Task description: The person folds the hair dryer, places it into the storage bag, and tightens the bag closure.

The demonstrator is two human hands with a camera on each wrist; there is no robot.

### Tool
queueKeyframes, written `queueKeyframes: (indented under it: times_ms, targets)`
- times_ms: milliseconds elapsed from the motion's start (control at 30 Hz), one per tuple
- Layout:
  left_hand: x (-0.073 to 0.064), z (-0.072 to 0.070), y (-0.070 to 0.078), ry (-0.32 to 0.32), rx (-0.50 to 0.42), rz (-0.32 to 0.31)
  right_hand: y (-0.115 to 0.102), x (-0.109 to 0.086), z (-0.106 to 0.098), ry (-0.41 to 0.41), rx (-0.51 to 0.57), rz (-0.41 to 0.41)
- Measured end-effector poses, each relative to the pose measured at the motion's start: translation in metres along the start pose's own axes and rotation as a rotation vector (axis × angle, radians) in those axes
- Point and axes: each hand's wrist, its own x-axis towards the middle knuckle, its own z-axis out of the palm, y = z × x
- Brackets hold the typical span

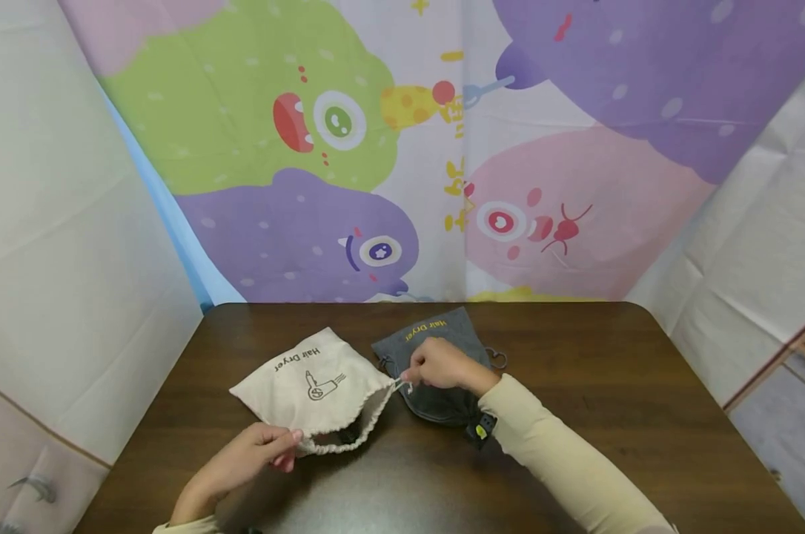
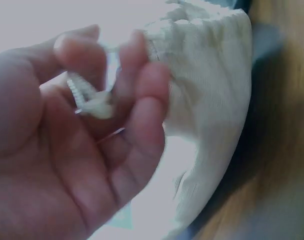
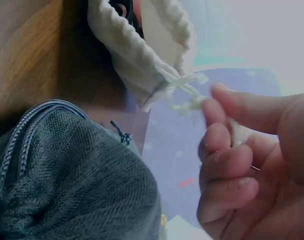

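Observation:
A cream drawstring bag point(image 1: 309, 397), printed "Hair Dryer" with a dryer drawing, lies on the table with its gathered mouth gaping toward me. Something dark shows inside the mouth. At the mouth's left corner my left hand point(image 1: 265, 452) pinches the cord; in the left wrist view a knotted cord end point(image 2: 99, 105) pokes out between the fingers. My right hand point(image 1: 442, 363) pinches the white drawstring point(image 3: 184, 92) at the opposite corner, above a dark grey drawstring bag point(image 1: 436, 404) with yellow "Hair Dryer" lettering. That grey bag is partly hidden by the right hand.
Both bags lie on a dark brown wooden table point(image 1: 576, 415). Grey cord loops point(image 1: 496, 358) stick out from the grey bag's right side. A cartoon-printed curtain point(image 1: 436, 148) hangs behind the table, with white sheets point(image 1: 62, 222) at the sides.

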Motion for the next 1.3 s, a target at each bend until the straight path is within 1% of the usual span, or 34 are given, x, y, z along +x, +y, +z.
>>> queueKeyframes:
  times_ms: [67, 100, 167, 233, 300, 333, 367, 400, 433, 500, 567, 667, 733, 767, 833, 867, 933, 1033, 1067, 1133, 1200, 1233, 1300]
  targets:
    - [0.000, -0.002, 0.001, 0.116, -0.014, -0.040, 0.004, 0.002, 0.000, 0.035, 0.055, 0.012]
    - [0.000, -0.001, 0.002, 0.179, -0.023, -0.044, 0.007, 0.003, 0.001, 0.055, 0.092, 0.025]
    - [0.003, 0.001, 0.004, 0.317, -0.040, -0.060, 0.010, 0.006, 0.004, 0.095, 0.198, 0.059]
    - [0.007, 0.005, 0.005, 0.445, -0.045, -0.041, 0.011, 0.008, 0.008, 0.139, 0.317, 0.078]
    - [0.013, 0.007, 0.006, 0.545, -0.056, 0.008, 0.010, 0.011, 0.013, 0.179, 0.435, 0.073]
    - [0.015, 0.009, 0.007, 0.588, -0.073, 0.032, 0.009, 0.013, 0.016, 0.196, 0.501, 0.060]
    - [0.018, 0.010, 0.008, 0.623, -0.110, 0.055, 0.008, 0.015, 0.020, 0.209, 0.573, 0.038]
    - [0.020, 0.010, 0.009, 0.646, -0.167, 0.079, 0.006, 0.017, 0.022, 0.220, 0.649, 0.016]
    - [0.022, 0.010, 0.010, 0.661, -0.236, 0.104, 0.005, 0.019, 0.025, 0.228, 0.735, -0.001]
    - [0.025, 0.010, 0.013, 0.672, -0.409, 0.157, 0.001, 0.021, 0.030, 0.232, 0.924, -0.027]
    - [0.026, 0.009, 0.015, 0.664, -0.598, 0.231, -0.001, 0.023, 0.033, 0.227, 1.101, -0.044]
    - [0.025, 0.005, 0.016, 0.607, -0.863, 0.398, -0.004, 0.024, 0.033, 0.238, 1.314, -0.048]
    - [0.023, 0.002, 0.014, 0.540, -1.017, 0.521, -0.003, 0.023, 0.031, 0.249, 1.405, -0.052]
    - [0.022, 0.000, 0.014, 0.503, -1.087, 0.573, -0.003, 0.023, 0.029, 0.256, 1.440, -0.050]
    - [0.019, -0.004, 0.011, 0.421, -1.200, 0.654, -0.001, 0.022, 0.026, 0.272, 1.498, -0.037]
    - [0.018, -0.007, 0.009, 0.376, -1.256, 0.683, 0.000, 0.022, 0.024, 0.280, 1.523, -0.030]
    - [0.014, -0.011, 0.006, 0.291, -1.374, 0.723, 0.002, 0.022, 0.019, 0.296, 1.568, -0.018]
    - [0.009, -0.018, 0.000, 0.163, -1.593, 0.780, 0.006, 0.022, 0.012, 0.326, 1.669, -0.007]
    - [0.008, -0.020, -0.001, 0.131, -1.663, 0.796, 0.008, 0.021, 0.009, 0.337, 1.705, -0.009]
    - [0.005, -0.024, -0.003, 0.098, -1.763, 0.824, 0.010, 0.020, 0.004, 0.360, 1.783, -0.009]
    - [0.004, -0.026, -0.004, 0.086, -1.815, 0.840, 0.012, 0.019, 0.000, 0.383, 1.849, 0.001]
    - [0.004, -0.027, -0.004, 0.081, -1.825, 0.843, 0.013, 0.018, -0.002, 0.388, 1.874, 0.009]
    - [0.004, -0.029, -0.003, 0.075, -1.826, 0.840, 0.015, 0.017, -0.004, 0.383, 1.888, 0.031]
